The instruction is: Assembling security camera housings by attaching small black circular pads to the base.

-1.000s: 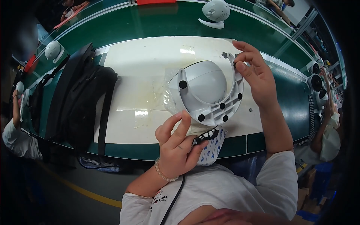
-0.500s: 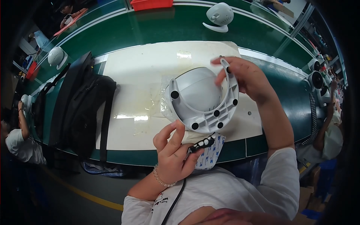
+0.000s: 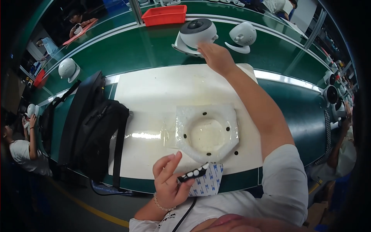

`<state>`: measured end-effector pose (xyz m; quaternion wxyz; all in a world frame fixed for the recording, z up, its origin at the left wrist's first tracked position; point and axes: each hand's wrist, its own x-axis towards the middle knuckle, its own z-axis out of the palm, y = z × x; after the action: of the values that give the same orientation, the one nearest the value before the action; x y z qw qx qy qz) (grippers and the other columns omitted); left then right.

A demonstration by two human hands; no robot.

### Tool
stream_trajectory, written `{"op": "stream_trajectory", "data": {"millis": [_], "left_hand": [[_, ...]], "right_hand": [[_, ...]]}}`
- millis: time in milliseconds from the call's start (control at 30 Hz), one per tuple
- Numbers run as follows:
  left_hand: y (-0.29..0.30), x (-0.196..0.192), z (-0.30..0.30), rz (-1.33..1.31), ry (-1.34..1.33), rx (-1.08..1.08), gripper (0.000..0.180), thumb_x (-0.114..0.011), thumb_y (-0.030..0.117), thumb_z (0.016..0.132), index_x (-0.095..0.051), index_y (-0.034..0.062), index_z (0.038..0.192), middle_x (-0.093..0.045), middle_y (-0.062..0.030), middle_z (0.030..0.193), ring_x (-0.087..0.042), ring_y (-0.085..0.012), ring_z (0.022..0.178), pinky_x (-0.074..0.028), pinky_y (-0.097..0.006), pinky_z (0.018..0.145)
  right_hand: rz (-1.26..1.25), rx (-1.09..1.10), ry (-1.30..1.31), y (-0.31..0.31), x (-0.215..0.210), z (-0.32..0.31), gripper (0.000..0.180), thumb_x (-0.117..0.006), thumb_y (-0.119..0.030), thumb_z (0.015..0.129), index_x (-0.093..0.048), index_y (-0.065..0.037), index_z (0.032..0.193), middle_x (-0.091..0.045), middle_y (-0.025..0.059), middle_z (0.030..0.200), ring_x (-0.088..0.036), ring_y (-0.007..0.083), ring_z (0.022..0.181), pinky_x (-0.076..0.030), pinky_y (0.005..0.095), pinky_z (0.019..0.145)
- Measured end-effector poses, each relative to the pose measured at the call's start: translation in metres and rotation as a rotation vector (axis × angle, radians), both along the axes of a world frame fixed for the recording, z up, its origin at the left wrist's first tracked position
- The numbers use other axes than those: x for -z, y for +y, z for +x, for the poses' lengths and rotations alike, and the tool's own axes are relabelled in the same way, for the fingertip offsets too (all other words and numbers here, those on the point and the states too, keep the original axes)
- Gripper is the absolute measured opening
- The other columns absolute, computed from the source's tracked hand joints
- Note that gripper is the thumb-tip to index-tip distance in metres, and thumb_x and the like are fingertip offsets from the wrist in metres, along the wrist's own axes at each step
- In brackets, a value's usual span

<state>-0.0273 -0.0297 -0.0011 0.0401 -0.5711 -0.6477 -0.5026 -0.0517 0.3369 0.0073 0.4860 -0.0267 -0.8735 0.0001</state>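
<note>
My right hand reaches out over the green surface, its fingers closed at the lower right edge of a white desk fan with a dark round front and a curved base. The fingertips are partly hidden against the fan. Close to my body, my left hand pinches a sheet of adhesive pads, white with blue print, between thumb and fingers. A black edge with round white spots runs along it. Beyond that hand lies a white padded ring-shaped holder with several dark spots.
A black bag lies left of the pale board. Another white fan stands at the back right, one at the far left. A red bin sits behind a metal rail. Other people work at both sides.
My right hand has carried the fan from the padded holder to the green surface at the back, turning it dark front upward. The holder is now uncovered. My left hand keeps the sheet.
</note>
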Motion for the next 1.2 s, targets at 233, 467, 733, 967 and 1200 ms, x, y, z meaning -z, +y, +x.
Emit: {"op": "stream_trajectory", "data": {"millis": [233, 467, 733, 967, 1200], "left_hand": [[-0.002, -0.002, -0.002, -0.092, -0.015, 0.038, 0.023, -0.068, 0.019, 0.068, -0.056, 0.0011, 0.077, -0.054, -0.0165, 0.114, -0.047, -0.0313, 0.100, -0.040, -0.037, 0.083], [0.001, -0.003, -0.003, -0.109, -0.014, 0.061, 0.023, -0.068, 0.020, 0.069, -0.057, 0.0012, 0.076, -0.056, -0.0138, 0.112, -0.047, -0.0302, 0.100, -0.040, -0.036, 0.082], [0.004, 0.000, -0.003, -0.142, -0.032, 0.060, 0.024, -0.066, 0.021, 0.072, -0.056, 0.0000, 0.078, -0.054, -0.0141, 0.114, -0.047, -0.0307, 0.100, -0.040, -0.037, 0.084], [0.008, -0.002, -0.001, -0.124, -0.044, 0.077, 0.025, -0.066, 0.021, 0.073, -0.056, -0.0013, 0.080, -0.055, -0.0140, 0.113, -0.049, -0.0312, 0.097, -0.041, -0.036, 0.083], [0.007, 0.000, -0.001, -0.060, -0.048, 0.080, 0.025, -0.065, 0.014, 0.072, -0.053, -0.0046, 0.082, -0.054, -0.0159, 0.113, -0.050, -0.0318, 0.095, -0.041, -0.037, 0.081]], "right_hand": [[-0.014, 0.132, -0.035, 0.054, 0.003, -0.005, 0.009, -0.057, -0.009, 0.078, -0.056, -0.008, 0.087, -0.059, 0.0072, 0.074, -0.055, 0.0244, 0.073, -0.044, 0.0343, 0.065], [0.124, 0.022, -0.367, 0.064, 0.028, 0.033, 0.015, -0.057, -0.016, 0.080, -0.059, -0.006, 0.090, -0.060, 0.0083, 0.092, -0.055, 0.0251, 0.089, -0.044, 0.0335, 0.080], [-0.618, 0.324, -0.485, 0.087, 0.027, 0.043, 0.038, -0.044, -0.038, 0.087, -0.056, -0.009, 0.110, -0.048, 0.0070, 0.124, -0.052, 0.0273, 0.104, -0.042, 0.0359, 0.085], [-0.423, 0.963, -0.459, 0.142, 0.050, 0.092, 0.052, -0.047, -0.049, 0.082, -0.046, -0.015, 0.121, -0.046, 0.0104, 0.121, -0.051, 0.0285, 0.103, -0.042, 0.0389, 0.087], [-0.274, 0.906, -0.181, 0.113, 0.017, 0.131, 0.017, -0.053, -0.022, 0.082, -0.060, -0.010, 0.090, -0.052, 0.0099, 0.098, -0.055, 0.0288, 0.088, -0.046, 0.0390, 0.075]]}}
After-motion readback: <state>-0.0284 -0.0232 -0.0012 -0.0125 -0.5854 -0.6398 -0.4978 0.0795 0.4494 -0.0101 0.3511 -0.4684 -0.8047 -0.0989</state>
